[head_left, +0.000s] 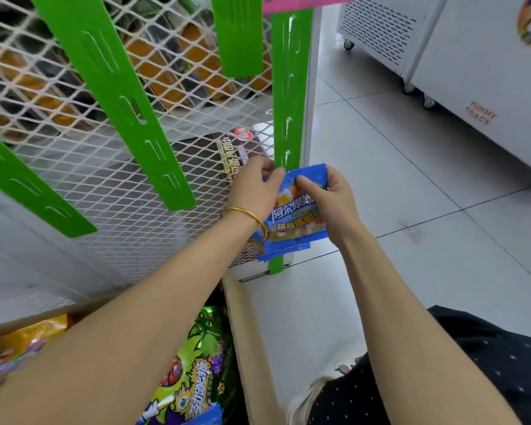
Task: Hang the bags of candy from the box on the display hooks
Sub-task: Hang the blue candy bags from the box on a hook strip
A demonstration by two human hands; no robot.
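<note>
left hand point(253, 191) | fingers pinch blue candy bag point(295, 216) top | right hand point(325, 197) likewise | against green strip point(290, 87)

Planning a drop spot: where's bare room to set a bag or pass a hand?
Free: tiled floor between cardboard box and freezer; mesh between the long green strip and right strip. Crowded: the box, full of candy bags; right strip's lower end, where left hand and right hand hold the blue bag.

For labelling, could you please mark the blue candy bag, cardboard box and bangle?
blue candy bag point(292, 214), head view, printed front.
cardboard box point(236, 326), head view, right wall.
bangle point(252, 215), head view, top curve.
</note>
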